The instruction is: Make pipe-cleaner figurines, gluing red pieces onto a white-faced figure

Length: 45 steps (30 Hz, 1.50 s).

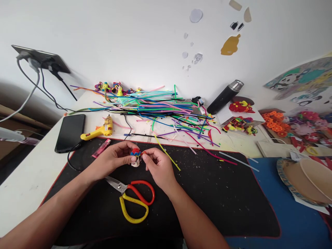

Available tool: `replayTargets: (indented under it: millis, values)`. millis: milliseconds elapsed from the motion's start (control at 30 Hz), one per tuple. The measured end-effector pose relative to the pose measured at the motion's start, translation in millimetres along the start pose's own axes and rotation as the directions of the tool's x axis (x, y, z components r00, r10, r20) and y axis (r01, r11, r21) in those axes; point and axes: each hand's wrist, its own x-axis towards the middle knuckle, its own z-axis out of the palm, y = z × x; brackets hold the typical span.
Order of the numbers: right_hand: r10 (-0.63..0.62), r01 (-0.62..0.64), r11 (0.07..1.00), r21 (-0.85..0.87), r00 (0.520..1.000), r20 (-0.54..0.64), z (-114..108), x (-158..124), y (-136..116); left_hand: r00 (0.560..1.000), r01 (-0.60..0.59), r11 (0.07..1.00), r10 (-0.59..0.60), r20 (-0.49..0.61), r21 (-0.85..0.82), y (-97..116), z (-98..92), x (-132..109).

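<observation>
Head view, centre of frame: the small figure (135,157), topped blue and red, is held just above the black mat (207,193), pinched in the fingertips of the left hand (114,157). A tiny red piece (143,152) is pressed to its side by thumb and forefinger of the right hand (158,166).

Risks, as judged:
- The piece may be lost on the speckled mat if the pinch slips.
- The scissors (135,199), lying just below the hands, may be knocked by a lowered wrist.

Two hands show, the left hand (111,159) and the right hand (159,167), with one small figure (135,157) between them. There is one pair of scissors (135,199), one yellow glue gun (100,131), one phone (70,132), one black flask (225,97) and one black mat (220,193). The coloured sticks (160,103) are too many to count
</observation>
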Motion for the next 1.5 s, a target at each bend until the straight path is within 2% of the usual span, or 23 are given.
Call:
replayTargets:
  millis: [1500]
  values:
    - [-0.001, 0.002, 1.0, -0.012, 0.999, 0.041, -2.0, 0.3, 0.6, 1.0, 0.006, 1.0, -0.006, 0.007, -0.004, -0.5, -0.4, -0.6]
